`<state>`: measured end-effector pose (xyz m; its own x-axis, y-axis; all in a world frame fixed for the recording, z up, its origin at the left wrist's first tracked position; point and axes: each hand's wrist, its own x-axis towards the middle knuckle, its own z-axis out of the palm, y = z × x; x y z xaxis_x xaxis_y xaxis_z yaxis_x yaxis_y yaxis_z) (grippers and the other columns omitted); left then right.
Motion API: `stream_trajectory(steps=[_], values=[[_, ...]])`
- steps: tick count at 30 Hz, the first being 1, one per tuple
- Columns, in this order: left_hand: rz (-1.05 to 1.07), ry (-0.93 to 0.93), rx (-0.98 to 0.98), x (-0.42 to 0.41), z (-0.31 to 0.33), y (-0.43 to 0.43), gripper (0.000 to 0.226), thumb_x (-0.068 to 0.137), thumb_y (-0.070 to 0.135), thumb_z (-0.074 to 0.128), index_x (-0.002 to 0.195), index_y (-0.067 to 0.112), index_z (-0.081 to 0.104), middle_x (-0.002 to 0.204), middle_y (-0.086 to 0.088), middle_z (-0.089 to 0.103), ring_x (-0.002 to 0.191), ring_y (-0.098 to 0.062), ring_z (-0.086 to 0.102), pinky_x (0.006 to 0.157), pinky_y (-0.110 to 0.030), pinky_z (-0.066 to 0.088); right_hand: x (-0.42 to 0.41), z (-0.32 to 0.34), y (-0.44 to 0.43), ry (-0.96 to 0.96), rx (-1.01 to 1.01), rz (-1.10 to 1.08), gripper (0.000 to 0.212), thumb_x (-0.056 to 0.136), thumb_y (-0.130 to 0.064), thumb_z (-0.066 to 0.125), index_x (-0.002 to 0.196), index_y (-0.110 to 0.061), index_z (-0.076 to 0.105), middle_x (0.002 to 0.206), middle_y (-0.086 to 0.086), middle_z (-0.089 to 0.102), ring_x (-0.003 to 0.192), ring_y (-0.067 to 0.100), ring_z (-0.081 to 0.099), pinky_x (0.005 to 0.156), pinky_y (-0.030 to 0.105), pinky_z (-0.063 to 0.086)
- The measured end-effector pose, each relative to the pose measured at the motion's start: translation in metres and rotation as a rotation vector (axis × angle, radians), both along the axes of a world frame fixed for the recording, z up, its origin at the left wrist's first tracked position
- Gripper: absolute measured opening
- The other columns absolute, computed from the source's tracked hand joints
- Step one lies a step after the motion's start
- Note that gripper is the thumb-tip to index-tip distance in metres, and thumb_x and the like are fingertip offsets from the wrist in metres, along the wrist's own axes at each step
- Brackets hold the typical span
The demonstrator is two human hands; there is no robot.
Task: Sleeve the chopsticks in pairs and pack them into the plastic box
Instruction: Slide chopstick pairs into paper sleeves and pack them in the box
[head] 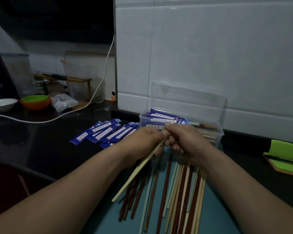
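Observation:
My left hand (147, 141) grips a pale pair of chopsticks (139, 168) that slants down to the left. My right hand (183, 139) meets it at the pair's upper end, fingers curled; what it pinches is hidden. Below both hands lies a loose spread of chopsticks (174, 196), dark red, brown and pale, on a teal mat (215, 217). The clear plastic box (216, 132) stands just behind my hands with its lid up, holding several sleeved pairs. Empty blue paper sleeves (105, 130) lie in a heap to the left of the box.
A white tiled wall rises behind the box. On the dark counter at the left stand a white bowl (2, 103), an orange and green bowl stack (35, 102), a plastic bag and a white cable (57, 117). A green object (286, 151) lies at the right edge.

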<state>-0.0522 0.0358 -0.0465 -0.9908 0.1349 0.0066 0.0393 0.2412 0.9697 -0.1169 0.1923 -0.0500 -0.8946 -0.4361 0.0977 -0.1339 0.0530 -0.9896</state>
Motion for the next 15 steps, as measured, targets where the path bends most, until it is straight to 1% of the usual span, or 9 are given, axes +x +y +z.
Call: stream_trajectory(steps=[1,3,6,7,9,11,12,13,15], values=[[-0.022,-0.02,0.022,0.0,0.0,-0.001,0.041,0.11,0.044,0.046,0.092,0.015,0.068,0.06,-0.003,0.055,0.05,-0.015,0.047,0.053,-0.029,0.04,0.002,0.002,0.001,0.051,-0.014,-0.024,0.038,0.108,-0.027,0.051,0.079,-0.008,0.065,0.06,0.008,0.058,0.044,0.014,0.043,0.042,0.023,0.03],[-0.078,-0.054,0.012,0.002,0.002,-0.004,0.044,0.11,0.047,0.042,0.101,0.012,0.067,0.063,-0.002,0.055,0.054,-0.015,0.05,0.056,-0.028,0.043,0.001,0.007,0.004,0.154,-0.057,-0.151,0.035,0.108,-0.026,0.052,0.081,-0.008,0.064,0.059,0.005,0.056,0.044,0.014,0.044,0.044,0.024,0.034],[-0.153,-0.064,-0.012,0.007,0.001,-0.006,0.043,0.111,0.044,0.04,0.107,0.008,0.064,0.065,-0.002,0.051,0.055,-0.015,0.046,0.055,-0.027,0.039,-0.006,0.01,0.01,0.23,-0.132,-0.363,0.031,0.107,-0.03,0.054,0.086,-0.01,0.064,0.057,-0.002,0.054,0.044,0.011,0.044,0.041,0.022,0.037],[-0.16,-0.057,0.004,0.007,0.0,-0.006,0.041,0.112,0.041,0.039,0.105,0.008,0.063,0.064,-0.002,0.047,0.054,-0.014,0.042,0.052,-0.025,0.037,-0.007,0.011,0.011,0.223,-0.177,-0.376,0.03,0.107,-0.03,0.055,0.088,-0.01,0.064,0.057,-0.003,0.053,0.043,0.01,0.044,0.041,0.021,0.036],[-0.165,-0.038,0.063,0.005,-0.003,-0.004,0.038,0.112,0.038,0.039,0.097,0.01,0.06,0.062,0.001,0.039,0.052,-0.011,0.033,0.048,-0.022,0.03,-0.005,0.01,0.01,0.16,-0.259,-0.28,0.029,0.107,-0.032,0.055,0.092,-0.009,0.065,0.057,-0.002,0.052,0.043,0.01,0.043,0.041,0.021,0.036],[-0.158,-0.027,0.105,0.002,-0.005,-0.003,0.038,0.112,0.039,0.041,0.092,0.012,0.058,0.06,0.003,0.037,0.051,-0.01,0.031,0.047,-0.021,0.029,-0.001,0.007,0.005,0.121,-0.235,-0.135,0.032,0.108,-0.034,0.053,0.094,-0.009,0.066,0.058,0.0,0.052,0.043,0.011,0.043,0.041,0.021,0.035],[-0.151,-0.025,0.106,0.001,-0.006,-0.003,0.038,0.112,0.04,0.041,0.092,0.012,0.058,0.06,0.003,0.038,0.05,-0.01,0.031,0.047,-0.021,0.03,0.001,0.005,0.003,0.143,-0.19,-0.115,0.033,0.108,-0.035,0.052,0.093,-0.009,0.066,0.059,0.001,0.052,0.043,0.012,0.044,0.041,0.021,0.035],[-0.136,-0.021,0.09,0.002,-0.006,-0.004,0.04,0.112,0.041,0.041,0.093,0.011,0.059,0.06,0.002,0.039,0.05,-0.01,0.033,0.047,-0.021,0.031,0.001,0.004,0.002,0.17,-0.165,-0.136,0.034,0.108,-0.034,0.051,0.093,-0.008,0.066,0.059,0.002,0.052,0.043,0.012,0.044,0.042,0.021,0.036],[-0.084,0.004,0.017,0.004,-0.006,-0.004,0.045,0.111,0.044,0.04,0.097,0.009,0.063,0.062,0.0,0.044,0.052,-0.012,0.038,0.05,-0.022,0.034,-0.002,0.006,0.006,0.214,-0.167,-0.257,0.035,0.109,-0.034,0.05,0.093,-0.008,0.067,0.06,0.002,0.053,0.045,0.012,0.045,0.043,0.022,0.039]])
